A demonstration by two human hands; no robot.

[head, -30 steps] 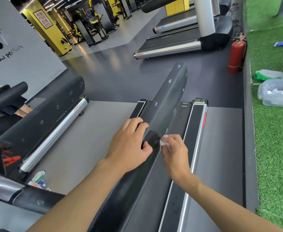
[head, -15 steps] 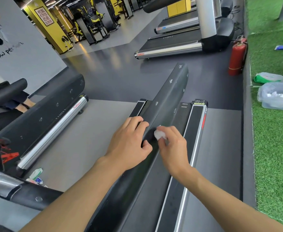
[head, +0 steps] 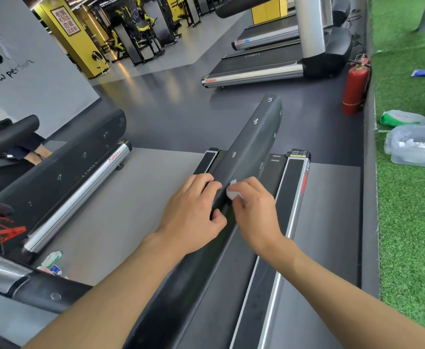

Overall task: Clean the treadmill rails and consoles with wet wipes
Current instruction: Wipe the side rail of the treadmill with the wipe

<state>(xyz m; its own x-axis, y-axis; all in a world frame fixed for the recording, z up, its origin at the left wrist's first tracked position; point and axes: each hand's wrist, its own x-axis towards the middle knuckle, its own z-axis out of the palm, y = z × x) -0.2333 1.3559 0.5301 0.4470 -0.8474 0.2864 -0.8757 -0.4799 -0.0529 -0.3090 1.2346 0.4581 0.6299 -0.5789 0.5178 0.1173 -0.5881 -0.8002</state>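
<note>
Wiping is the step in hand: the small white wet wipe sits bunched under the right hand, pressed on the top face of the black handrail, about midway along it. Right fingers curl down over the wipe and pinch it against the handrail; only a corner of the wipe shows. The left hand is just beside it on the handrail's left edge, with its fingers wrapped over the top and the thumb hooked on the near side, grasping the handrail, seemingly to brace.

Progress looks early to middle. The patch next to the wipe looks slightly glossier, maybe damp, but I cannot tell how much of the handrail is done. The far end of the handrail shows no sign either way. Likely left are the rest of this handrail, the silver-edged deck rail just right of it, and the console, which is out of view.

Left of the handrail, across the grey floor, is a neighbour rail. A wipes packet lies on the floor left of the handrail's near end. Right of the handrail, on green turf, a clear plastic bin holds white scraps, probably used wipes, and a green bag sits just behind it. A red fire extinguisher stands right of the handrail's far end.
</note>
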